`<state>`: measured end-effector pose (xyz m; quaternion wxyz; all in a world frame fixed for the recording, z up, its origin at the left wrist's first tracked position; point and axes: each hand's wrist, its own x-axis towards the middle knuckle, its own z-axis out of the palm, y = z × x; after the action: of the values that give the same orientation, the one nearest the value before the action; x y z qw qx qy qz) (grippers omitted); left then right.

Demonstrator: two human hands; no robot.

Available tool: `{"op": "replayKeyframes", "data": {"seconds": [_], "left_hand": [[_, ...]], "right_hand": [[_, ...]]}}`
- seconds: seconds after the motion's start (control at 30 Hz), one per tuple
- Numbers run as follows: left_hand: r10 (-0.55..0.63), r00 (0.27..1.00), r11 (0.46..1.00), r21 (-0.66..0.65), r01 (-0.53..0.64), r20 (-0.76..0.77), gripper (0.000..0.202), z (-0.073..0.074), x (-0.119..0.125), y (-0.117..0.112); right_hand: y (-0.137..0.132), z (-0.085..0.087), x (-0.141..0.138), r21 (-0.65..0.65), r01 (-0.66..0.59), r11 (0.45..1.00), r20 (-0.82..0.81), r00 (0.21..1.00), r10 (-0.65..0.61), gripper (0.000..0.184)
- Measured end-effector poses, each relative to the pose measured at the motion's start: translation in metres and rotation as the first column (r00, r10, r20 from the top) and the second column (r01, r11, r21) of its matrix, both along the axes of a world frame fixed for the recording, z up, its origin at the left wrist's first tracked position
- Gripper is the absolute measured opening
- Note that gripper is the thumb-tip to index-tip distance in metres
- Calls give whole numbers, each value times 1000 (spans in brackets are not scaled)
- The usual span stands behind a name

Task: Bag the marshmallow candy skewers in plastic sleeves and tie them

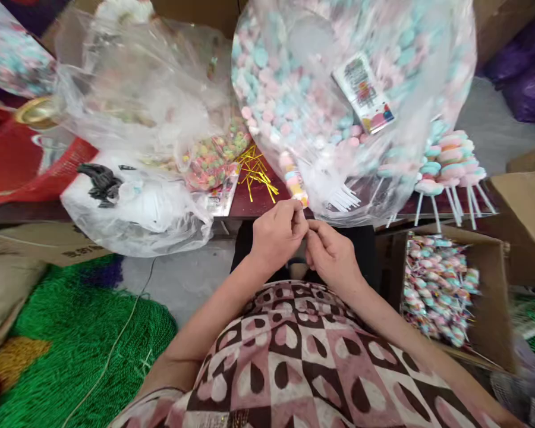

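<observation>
My left hand (277, 233) is closed around the lower end of a marshmallow stick (293, 177), a stack of pink, white and yellow marshmallows in what looks like a clear printed wrapper. It points away from me over the table edge. Close against it, my right hand (332, 252) pinches at the stick's base; whatever is between those fingertips is hidden. Gold twist ties (257, 172) lie just beyond my left hand. White sticks (344, 197) lie beyond my right hand, by a big clear bag of pink and blue marshmallows (271, 89).
A printed packet (364, 92) lies on the bag. Unwrapped marshmallow sticks (455, 160) lie at the table's right edge, above a cardboard box (490, 309) of wrapped ones. Gummy candies (211, 160), plastic bags (147, 205) and a red basket (22, 157) are at left.
</observation>
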<state>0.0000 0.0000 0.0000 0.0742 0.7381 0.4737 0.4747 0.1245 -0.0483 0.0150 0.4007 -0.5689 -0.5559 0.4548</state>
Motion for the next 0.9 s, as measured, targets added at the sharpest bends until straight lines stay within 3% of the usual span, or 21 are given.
{"op": "replayKeyframes", "data": {"seconds": [0.07, 0.13, 0.2, 0.3, 0.37, 0.5, 0.63, 0.73, 0.9], "left_hand": [[-72, 977, 984, -144, 102, 199, 9, 5, -1, 0], [-107, 909, 937, -265, 228, 402, 17, 9, -1, 1], [-91, 783, 852, -359, 381, 615, 38, 10, 1, 4], [-23, 617, 707, -424, 566, 787, 55, 11, 6, 8], [40, 543, 640, -438, 631, 839, 52, 10, 9, 8], [155, 456, 585, -454, 672, 876, 37, 11, 9, 7], [216, 434, 538, -477, 695, 875, 26, 12, 9, 5], [243, 413, 479, -479, 736, 878, 27, 12, 13, 3], [236, 403, 460, -467, 755, 884, 32, 7, 16, 1]], "right_hand": [[6, 1, 8, -20, 77, 997, -69, 994, -79, 24], [8, 1, 13, -28, 119, 992, -113, 986, -122, 25], [7, -1, 14, -20, 130, 991, -127, 983, -131, 24], [2, -6, 9, 15, 86, 996, -117, 990, -84, 25], [-1, -8, 8, 42, 42, 998, -93, 995, -37, 25], [1, -7, 17, 68, -37, 997, -29, 999, 40, 27], [13, -5, 26, 236, 110, 965, 101, 985, -137, 23], [23, -6, 25, 391, 129, 911, 212, 951, -226, 16], [30, -10, 18, 342, 174, 924, 164, 957, -241, 14]]}}
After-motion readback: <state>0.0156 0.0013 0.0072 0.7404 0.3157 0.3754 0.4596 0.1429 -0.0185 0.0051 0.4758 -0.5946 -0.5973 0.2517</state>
